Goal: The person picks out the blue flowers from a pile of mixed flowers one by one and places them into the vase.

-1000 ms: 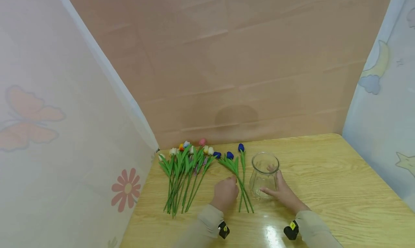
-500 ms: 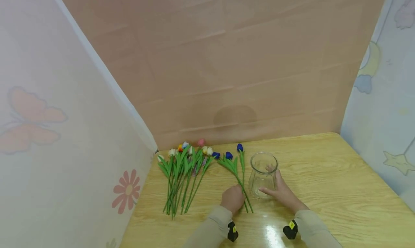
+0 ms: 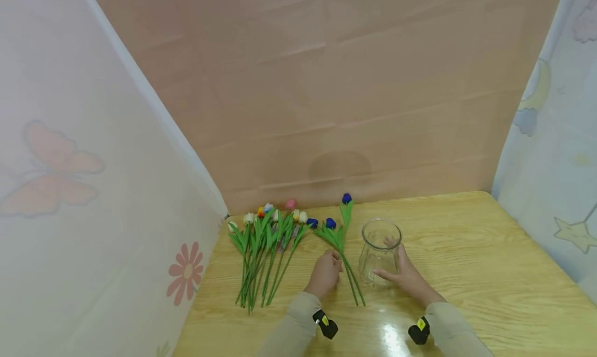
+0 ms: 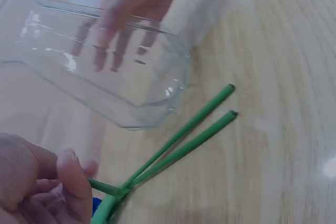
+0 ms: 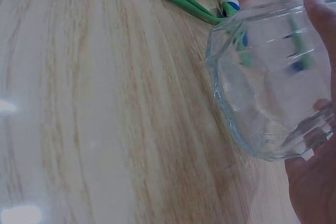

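Observation:
In the head view my left hand pinches the stem of a blue artificial tulip near its lower end, its bloom pointing away from me. The left wrist view shows the thumb and fingers closed on the green stem tip. Two more blue tulips lie beside it, their stems crossing under the held one. My right hand grips a clear glass vase round its side, thumb at the front and fingers behind. The vase stands upright on the table.
Left of my left hand lies a spread bunch of artificial tulips in white, yellow, orange and pink. The wooden table ends at a brown backdrop. Patterned cloth panels stand on both sides.
My left hand first moved down and right to the stem ends, then back up and left with one blue tulip, whose bloom has shifted farther away. The right hand and vase stay put.

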Demonstrator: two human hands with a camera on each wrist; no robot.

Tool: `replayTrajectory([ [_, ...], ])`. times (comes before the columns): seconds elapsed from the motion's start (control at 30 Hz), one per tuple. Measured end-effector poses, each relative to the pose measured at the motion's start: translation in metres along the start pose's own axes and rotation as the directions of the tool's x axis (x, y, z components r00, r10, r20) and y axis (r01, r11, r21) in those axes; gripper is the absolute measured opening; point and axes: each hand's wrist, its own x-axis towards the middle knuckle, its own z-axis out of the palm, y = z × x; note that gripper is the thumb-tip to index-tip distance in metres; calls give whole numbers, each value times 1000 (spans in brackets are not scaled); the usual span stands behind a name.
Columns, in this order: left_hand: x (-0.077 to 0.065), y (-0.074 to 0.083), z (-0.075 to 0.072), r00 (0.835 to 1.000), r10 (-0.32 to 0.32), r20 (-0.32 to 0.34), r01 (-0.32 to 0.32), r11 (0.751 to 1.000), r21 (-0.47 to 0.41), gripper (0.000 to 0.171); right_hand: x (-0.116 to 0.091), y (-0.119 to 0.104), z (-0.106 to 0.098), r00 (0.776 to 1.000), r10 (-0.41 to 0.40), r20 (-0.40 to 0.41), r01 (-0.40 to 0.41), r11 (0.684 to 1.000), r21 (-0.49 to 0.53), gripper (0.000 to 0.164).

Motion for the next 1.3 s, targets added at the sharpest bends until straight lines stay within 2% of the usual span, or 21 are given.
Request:
replayTrajectory([
  [0.07,-1,0,-4,1000,22,-6,-22,998,-57,16,-1,0,0,1000,4,5,-4,1000,5,102],
  [0.17,-3,-1,-8,996,83,-30,-85,993,-81,13,-1,1,0,1000,2,5,-2,1000,-3,103],
  [0.3,-7,-6,-9,984,166,-59,-168,985,-33,9,0,1,0,1000,-6,8,7,1000,-13,103],
  [0.47,-13,-12,-5,977,207,-44,-206,978,29,12,-2,1,-3,999,17,27,-17,1000,-1,112],
  [0.57,-17,-15,-3,972,232,-18,-231,972,52,13,-6,-4,-7,999,-42,-21,43,998,42,118],
  [0.63,-19,-16,-2,964,267,-10,-265,962,69,12,-9,-14,-9,983,-134,-123,142,988,60,112],
  [0.67,-19,-16,-2,959,284,-7,-283,956,79,12,-12,-26,-10,965,-186,-187,200,978,58,109],
  [0.7,-19,-16,-2,954,300,-8,-298,950,91,11,-13,-40,-10,927,-279,-250,300,953,46,103],
  [0.73,-19,-16,-1,950,311,-11,-308,946,101,11,-14,-57,-9,878,-367,-306,388,922,8,95],
  [0.77,-20,-15,-2,948,317,-12,-314,943,107,11,-13,-76,-7,811,-461,-361,475,878,-54,86],
  [0.83,-20,-13,-3,947,320,-17,-316,942,116,11,-9,-110,-2,674,-608,-419,597,783,-174,75],
  [0.87,-20,-12,-3,947,322,-19,-317,940,123,12,-7,-125,2,630,-653,-421,628,747,-219,72],
  [0.9,-21,-10,-4,944,330,-21,-325,937,126,13,-5,-135,5,607,-676,-418,637,728,-252,71],
  [0.93,-21,-8,-4,941,339,-22,-334,934,127,14,-3,-143,9,628,-659,-413,617,746,-251,71],
  [0.97,-22,-7,-5,937,348,-21,-343,931,123,15,0,-148,12,669,-623,-406,585,778,-230,72],
  [1.07,-23,-5,-4,922,387,-24,-382,916,122,15,3,-157,20,841,-426,-334,399,905,-151,78],
  [1.1,-23,-4,-4,917,398,-25,-393,912,119,13,4,-159,23,883,-357,-304,334,934,-128,78],
  [1.13,-23,-5,-4,914,405,-24,-400,909,121,12,5,-160,24,912,-303,-275,285,953,-106,76],
  [1.2,-24,-5,-3,908,418,-22,-412,902,132,10,8,-161,27,943,-242,-229,228,970,-87,68],
  [1.3,-26,-7,-2,902,432,-10,-425,892,153,9,10,-160,29,952,-220,-212,210,975,-68,50],
])
